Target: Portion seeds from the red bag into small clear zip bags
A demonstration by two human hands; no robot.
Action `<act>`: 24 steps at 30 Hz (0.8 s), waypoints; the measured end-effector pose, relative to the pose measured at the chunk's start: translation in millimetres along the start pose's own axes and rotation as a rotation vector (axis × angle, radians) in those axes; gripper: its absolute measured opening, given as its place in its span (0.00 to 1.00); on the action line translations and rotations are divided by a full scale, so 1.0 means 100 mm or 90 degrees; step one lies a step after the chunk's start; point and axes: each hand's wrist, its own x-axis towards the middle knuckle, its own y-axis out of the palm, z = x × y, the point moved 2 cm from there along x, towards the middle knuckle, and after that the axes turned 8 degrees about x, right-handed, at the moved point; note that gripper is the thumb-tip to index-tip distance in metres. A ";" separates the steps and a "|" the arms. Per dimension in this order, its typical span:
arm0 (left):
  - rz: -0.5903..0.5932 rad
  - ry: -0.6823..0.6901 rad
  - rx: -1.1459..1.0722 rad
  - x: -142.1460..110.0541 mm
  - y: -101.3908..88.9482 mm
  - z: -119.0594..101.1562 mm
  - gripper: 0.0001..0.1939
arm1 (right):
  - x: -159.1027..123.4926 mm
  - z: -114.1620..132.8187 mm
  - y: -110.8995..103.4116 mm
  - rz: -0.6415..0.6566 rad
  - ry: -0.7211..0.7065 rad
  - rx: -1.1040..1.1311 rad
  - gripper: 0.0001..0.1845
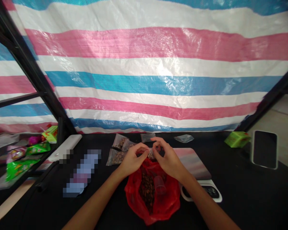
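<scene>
Between my left hand (136, 157) and my right hand (165, 156), a small clear plastic bag (151, 154) is pinched along its top edge, with brownish contents in it. Both hands are closed on that edge, thumbs against fingers. Just below them an open red plastic bag (169, 206) holds many small brown pieces (147, 191), too small to name. A small clear plastic cup (159, 185) lies tilted inside it. Left of my left hand are several filled zip bags (117, 157). Flat bags (184, 138) lie behind my hands.
Right of the red bag lies a phone in a white case (194, 169). A green box (237, 139) and an upright phone (264, 149) stand at the far right. At left are a pixelated item (83, 174), a white bar-shaped object (66, 147) and snack packets (21, 163). Striped sheeting (153, 86) hangs behind.
</scene>
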 end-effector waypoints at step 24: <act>-0.414 -0.158 0.629 0.01 -0.49 0.04 0.06 | 0.04 0.09 -0.12 -0.075 -0.103 -0.171 0.16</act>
